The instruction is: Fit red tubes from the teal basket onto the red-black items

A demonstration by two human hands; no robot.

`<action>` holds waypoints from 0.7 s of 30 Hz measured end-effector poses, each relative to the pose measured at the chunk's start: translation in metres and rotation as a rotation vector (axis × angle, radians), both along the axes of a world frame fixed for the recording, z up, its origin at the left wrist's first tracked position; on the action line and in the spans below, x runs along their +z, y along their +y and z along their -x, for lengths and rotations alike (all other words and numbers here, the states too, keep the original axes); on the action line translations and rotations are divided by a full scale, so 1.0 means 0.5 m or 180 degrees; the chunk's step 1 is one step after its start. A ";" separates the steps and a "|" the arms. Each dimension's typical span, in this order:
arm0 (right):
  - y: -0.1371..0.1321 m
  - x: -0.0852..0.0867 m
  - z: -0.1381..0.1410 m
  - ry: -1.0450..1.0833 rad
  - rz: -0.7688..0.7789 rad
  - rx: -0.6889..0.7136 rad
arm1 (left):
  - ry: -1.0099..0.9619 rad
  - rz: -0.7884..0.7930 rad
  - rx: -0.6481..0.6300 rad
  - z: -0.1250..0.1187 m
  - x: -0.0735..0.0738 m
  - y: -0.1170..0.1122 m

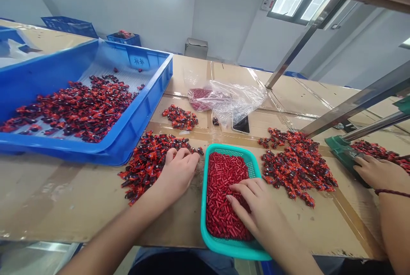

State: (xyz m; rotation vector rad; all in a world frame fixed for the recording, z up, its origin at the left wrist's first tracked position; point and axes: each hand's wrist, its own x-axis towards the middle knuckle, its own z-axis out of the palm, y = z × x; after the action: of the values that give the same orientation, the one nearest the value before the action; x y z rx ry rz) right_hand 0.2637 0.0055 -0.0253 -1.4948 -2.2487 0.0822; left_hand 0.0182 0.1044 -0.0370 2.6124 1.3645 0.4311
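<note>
- Looks like you're sitting mid-batch, I reckon: short dark-red tubes (221, 198) are covering the floor of that teal perforated plastic basket (224, 247), so loads are waiting there.
- A big heap of red-and-black pieces (89, 104) is lying in the blue plastic tray (137, 116), but nothing's showing me whether those are counting as done.
- Two more main heaps are sitting on the brown cardboard-covered table (179, 223): a red-and-black left pile (145, 162) and a red-and-black right pile (297, 168). So by my guess there's plenty remaining.
- Your left hand (181, 168) is curling its fingers at the inner edge of the left pile, just beside the basket. The fingertips are hiding underneath, so I can't tell if they're pinching anything.
- Your right hand (256, 202) is reaching over the basket's right rim, fingers bending onto the tubes. Thumb and index are leaving a small gap, tubes lying right under them; whether one's being held, I can't tell.
</note>
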 end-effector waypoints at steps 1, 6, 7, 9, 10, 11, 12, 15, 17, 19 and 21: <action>0.003 0.000 0.000 -0.0010 -0.0005 0.0002 | -0.0042 -0.0010 -0.0022 0.001 -0.001 0.001; 0.016 -0.006 -0.003 -0.0150 -0.0026 0.0075 | -0.0445 -0.0057 -0.0098 0.013 -0.002 -0.005; 0.019 -0.009 -0.003 -0.0188 -0.0023 0.0096 | -0.0566 -0.0048 -0.0130 0.015 -0.001 -0.008; 0.023 -0.016 -0.002 -0.0246 -0.0015 0.0136 | -0.0855 -0.0015 -0.0203 0.020 0.002 -0.016; 0.024 -0.020 -0.002 -0.0258 -0.0013 0.0151 | -0.1024 0.0003 -0.0225 0.023 0.005 -0.022; 0.026 -0.023 -0.001 -0.0257 -0.0015 0.0162 | -0.1212 0.0018 -0.0226 0.026 0.008 -0.028; 0.026 -0.024 -0.001 -0.0243 -0.0013 0.0176 | -0.1412 0.0036 -0.0204 0.029 0.011 -0.035; 0.025 -0.018 0.002 -0.0112 0.0026 0.0211 | -0.2063 0.0142 -0.0031 0.035 0.021 -0.063; 0.020 -0.005 0.003 0.0067 0.0067 0.0219 | -0.2484 0.0260 0.0112 0.035 0.028 -0.086; 0.013 0.014 0.004 0.0271 0.0089 0.0202 | -0.2849 0.0390 0.0224 0.029 0.036 -0.108; 0.003 0.035 0.009 0.0572 0.0136 0.0187 | -0.3113 0.0483 0.0286 0.021 0.044 -0.128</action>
State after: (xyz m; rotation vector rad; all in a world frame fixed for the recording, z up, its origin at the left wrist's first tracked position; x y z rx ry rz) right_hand 0.2590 0.0072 -0.0076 -1.3840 -2.1586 0.2733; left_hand 0.0075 0.0405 -0.0151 1.7547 1.0693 1.3180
